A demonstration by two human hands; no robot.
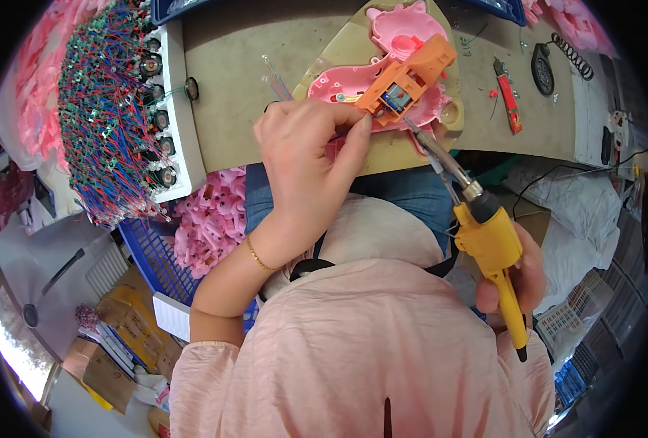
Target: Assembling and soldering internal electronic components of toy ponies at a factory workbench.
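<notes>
The left forearm [230, 281] slants up and inward, the left hand [302, 139] turned back-up, thumb [352, 146] and index finger [342, 113] drawn close together (the other fingers curl under). Lower down, the right hand [527, 274] is curled in a grip.

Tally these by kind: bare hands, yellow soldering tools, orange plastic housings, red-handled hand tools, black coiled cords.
Bare left hand and right hand: 2
Yellow metal-tipped soldering tool: 1
Orange plastic housing: 1
Red-handled hand tool: 1
Black coiled cord: 1
Total: 6
</notes>
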